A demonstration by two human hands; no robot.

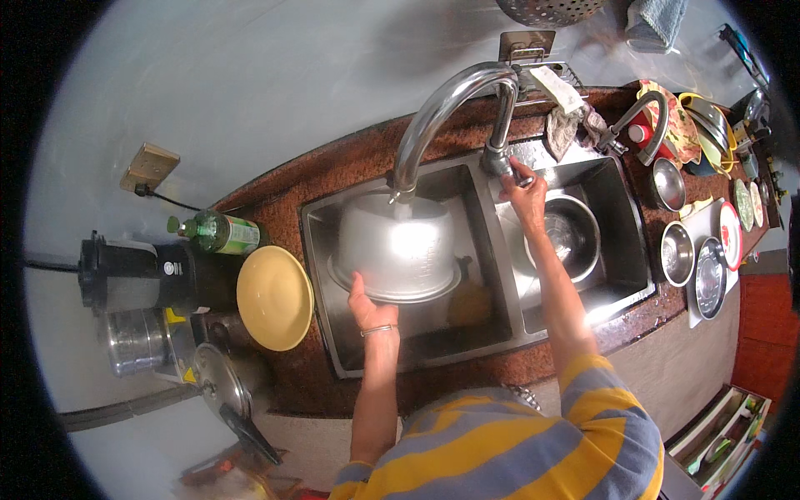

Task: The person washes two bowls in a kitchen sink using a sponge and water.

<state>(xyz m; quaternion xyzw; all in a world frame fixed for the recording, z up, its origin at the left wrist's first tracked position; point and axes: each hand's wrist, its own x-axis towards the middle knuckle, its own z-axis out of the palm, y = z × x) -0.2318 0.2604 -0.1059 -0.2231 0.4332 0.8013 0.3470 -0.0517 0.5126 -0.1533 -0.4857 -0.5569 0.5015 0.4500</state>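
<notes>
My left hand [372,310] grips the flanged rim of a silvery metal pot [387,244], thumb on the outside. The pot is bottom up in the left basin [412,350] of a stainless steel double sink. Right above it curves the spout of a tall chrome faucet [431,119], and a short pale stream shows between spout and pot. My right hand [525,195] is at the faucet's base, its fingers on the lever handle [525,182]. Below that hand, a round steel bowl [578,231] sits in the right basin [619,206], partly hidden by my forearm.
Left of the sink are a yellow plate [275,299], a green pump bottle [219,231], a black appliance [175,269] and a lidded pan [219,378]. On the right stand steel bowls [677,253], a second faucet [653,125] and a white board [695,300]. Cloths [565,128] hang behind.
</notes>
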